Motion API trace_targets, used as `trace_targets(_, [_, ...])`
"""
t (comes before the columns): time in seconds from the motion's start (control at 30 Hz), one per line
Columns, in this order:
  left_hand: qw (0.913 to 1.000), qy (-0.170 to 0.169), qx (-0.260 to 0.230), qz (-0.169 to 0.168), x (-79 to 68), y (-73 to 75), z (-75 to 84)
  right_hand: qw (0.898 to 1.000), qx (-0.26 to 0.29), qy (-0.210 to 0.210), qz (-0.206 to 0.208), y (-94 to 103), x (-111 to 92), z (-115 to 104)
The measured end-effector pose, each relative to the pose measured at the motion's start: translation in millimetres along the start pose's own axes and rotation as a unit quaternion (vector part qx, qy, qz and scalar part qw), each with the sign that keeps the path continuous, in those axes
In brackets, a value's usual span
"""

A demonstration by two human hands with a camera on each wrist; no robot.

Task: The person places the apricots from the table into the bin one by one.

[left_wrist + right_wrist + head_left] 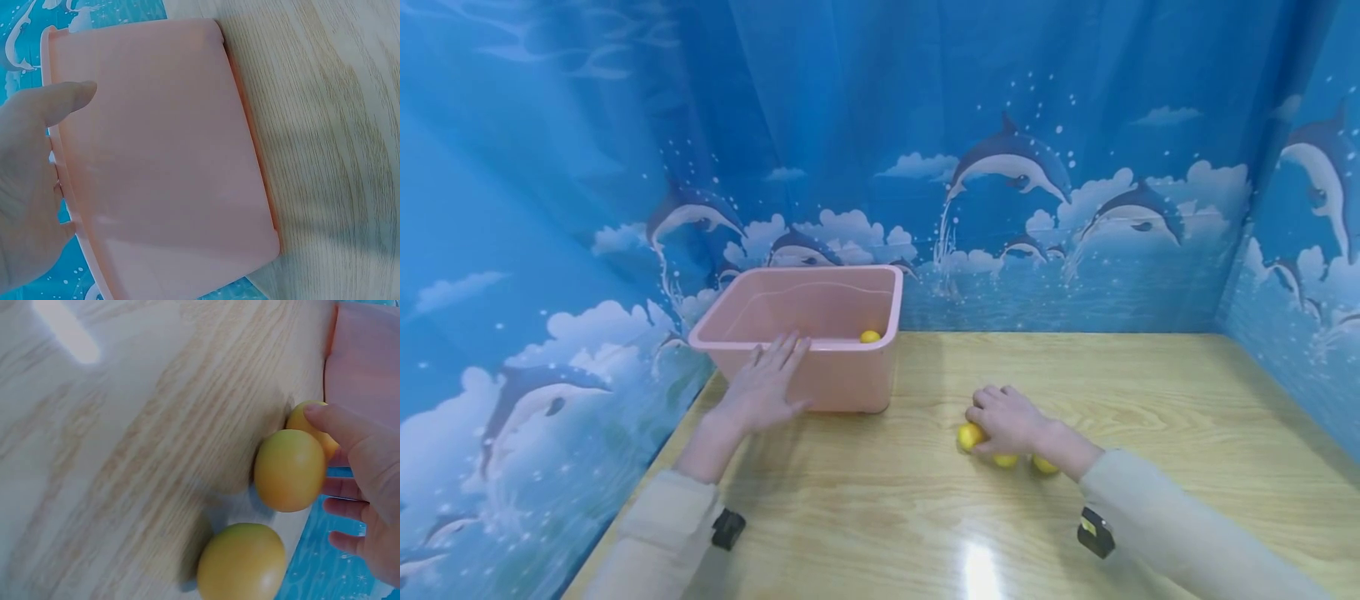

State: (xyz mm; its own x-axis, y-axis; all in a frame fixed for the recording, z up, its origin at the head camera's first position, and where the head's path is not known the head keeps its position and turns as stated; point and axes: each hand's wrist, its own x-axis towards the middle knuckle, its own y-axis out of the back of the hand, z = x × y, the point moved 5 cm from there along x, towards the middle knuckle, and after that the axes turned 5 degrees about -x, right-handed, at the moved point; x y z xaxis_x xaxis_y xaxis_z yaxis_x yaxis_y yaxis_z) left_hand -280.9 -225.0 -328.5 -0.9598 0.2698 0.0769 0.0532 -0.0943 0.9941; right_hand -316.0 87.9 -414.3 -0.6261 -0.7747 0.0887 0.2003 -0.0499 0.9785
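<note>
A pink plastic bin (pixel 805 379) stands at the back left of the table, with one yellow fruit (pixel 870 337) visible inside. My left hand (pixel 763 387) is at its front rim, fingers extended over the edge; in the left wrist view the thumb (pixel 72 100) lies outside, along the wall. Farther right, my right hand (pixel 1011 419) holds the leftmost of three smooth, round yellow fruits (pixel 970 437) between thumb and fingers. The middle fruit (pixel 290 470) lies close beside it, under the hand. A third fruit (pixel 242 565) sits nearer the wrist.
The light wooden table (pixel 865 500) runs up to a blue dolphin-print curtain (pixel 850 125) at the back and sides. A bright reflection (pixel 979 571) shows on the tabletop near the front. Each wrist carries a small black device (pixel 727 529).
</note>
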Motion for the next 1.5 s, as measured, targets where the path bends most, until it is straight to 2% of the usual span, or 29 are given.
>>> trace_targets(0.13, [1.0, 0.002, -0.004, 0.0, 0.1, -1.5, 0.2, 1.0, 0.006, -0.003, -0.011, -4.6, -1, 0])
trace_targets(0.4, [1.0, 0.001, -0.005, 0.005, 0.2, 0.0, 0.7, 1.0, 0.009, 0.004, -0.001, -5.2, 1, 0])
trace_targets(0.7, [1.0, 0.001, -0.003, 0.002, 1.7, -2.1, 2.2, 1.0, 0.012, 0.005, -0.021, -8.6, 3, -3])
trace_targets(0.87, [1.0, -0.001, -0.005, 0.001, 1.6, -2.1, 2.6, 1.0, 0.009, 0.005, -0.009, -5.7, 5, -4])
trace_targets(1.1, [1.0, -0.002, -0.006, 0.003, 0.3, -1.7, 3.4, 0.999, -0.002, 0.007, 0.036, 14.2, 11, 0])
trace_targets(1.5, [1.0, 0.006, -0.004, -0.002, 0.3, -2.9, 3.1, 0.998, -0.001, -0.004, 0.058, 54.1, 30, 15])
